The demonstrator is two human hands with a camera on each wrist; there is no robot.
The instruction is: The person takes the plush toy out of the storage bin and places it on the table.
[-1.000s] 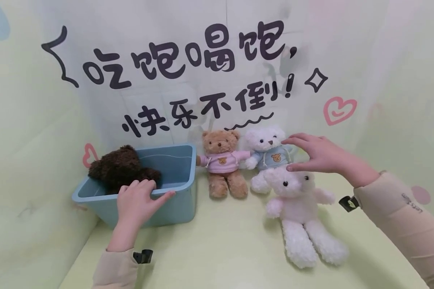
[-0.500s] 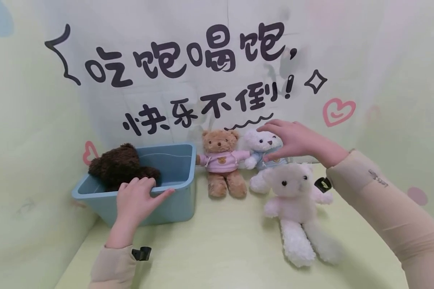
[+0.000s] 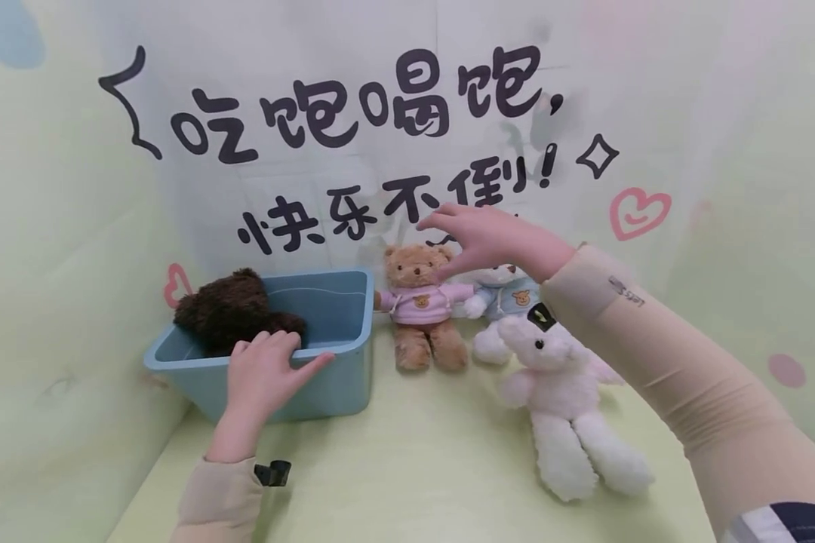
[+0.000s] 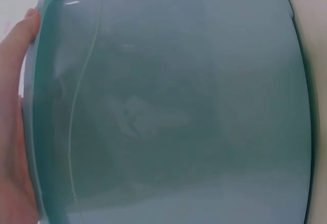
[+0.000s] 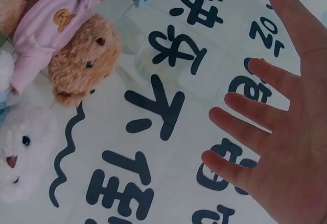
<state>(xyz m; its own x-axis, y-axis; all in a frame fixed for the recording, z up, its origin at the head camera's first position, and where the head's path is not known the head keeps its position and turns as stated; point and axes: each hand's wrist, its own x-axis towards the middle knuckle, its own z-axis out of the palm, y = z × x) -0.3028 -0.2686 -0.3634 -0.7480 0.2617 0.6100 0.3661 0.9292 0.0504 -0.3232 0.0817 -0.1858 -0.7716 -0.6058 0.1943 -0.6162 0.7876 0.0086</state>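
My left hand [image 3: 261, 373] holds the front rim of a blue plastic bin [image 3: 336, 385], fingers over the edge and thumb along it. In the left wrist view the bin's side wall [image 4: 179, 91] fills most of the picture. Inside the bin lies a dark brown teddy bear [image 3: 224, 309]. My right hand [image 3: 492, 240] is in the air with fingers spread, nearest to a tan teddy bear [image 3: 431, 347] in a pink hoodie and a white teddy bear [image 3: 509, 302] in a blue hoodie, partly covering both. The right wrist view shows the right palm [image 5: 301, 147] holding nothing.
A larger white teddy bear [image 3: 564, 396] without clothes sits in front of the hooded white one, under the right forearm. Behind everything hangs a white backdrop [image 3: 353, 45] with black lettering. All stands on a pale green tabletop [image 3: 407, 467].
My right hand has moved left, from over the white bears to above the tan bear. My left hand stays on the bin's rim. The view has shifted slightly.
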